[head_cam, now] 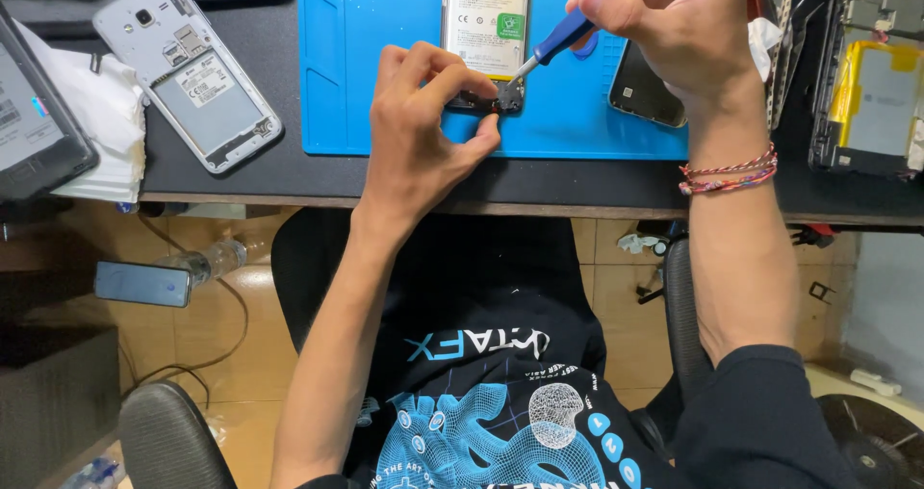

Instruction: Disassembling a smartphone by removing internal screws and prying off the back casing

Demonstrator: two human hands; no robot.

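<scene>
An opened phone with a yellow-edged battery lies on a blue work mat. My left hand pinches the phone's lower end, fingers on its small dark bottom part. My right hand grips a blue-handled screwdriver, its metal tip touching that bottom part. A braided bracelet circles my right wrist.
A white phone without back cover lies at the left on the dark bench, beside a dark device on white cloth. A black phone cover sits right of the mat. Another opened device is far right. Chair armrests flank my lap.
</scene>
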